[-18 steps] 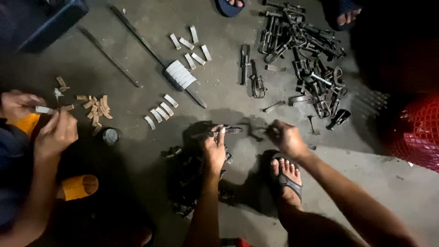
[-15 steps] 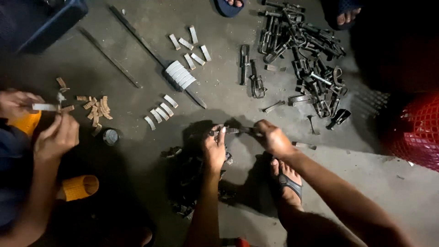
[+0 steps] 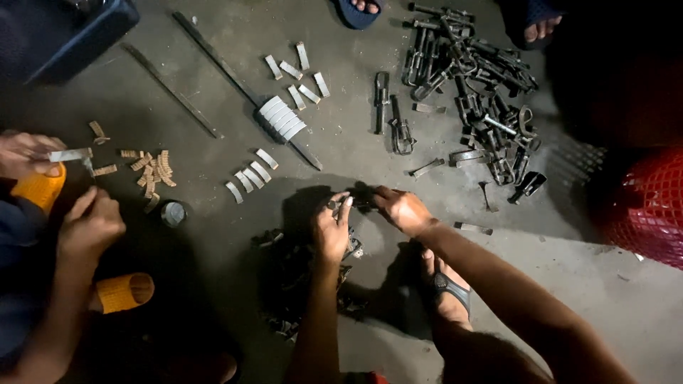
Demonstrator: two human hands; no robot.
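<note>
My left hand (image 3: 331, 229) and my right hand (image 3: 403, 210) meet low over the concrete floor, both closed on one small dark metal part (image 3: 358, 205) held between them. Just under my left hand lies a dark heap of metal pieces (image 3: 299, 277). My right foot in a sandal (image 3: 447, 288) rests beneath my right forearm. Details of the held part are lost in shadow.
A large pile of dark metal clamps (image 3: 477, 85) lies at the upper right. Small silver strips (image 3: 250, 176) and a stacked row (image 3: 282, 118) on a long rod lie ahead. At the left, another person's hands (image 3: 89, 224) work over small tan pieces (image 3: 153, 169). A red mesh basket (image 3: 651, 206) stands right.
My right hand has moved left from the floor and joined my left hand on the small metal part. The other person's hands have shifted slightly.
</note>
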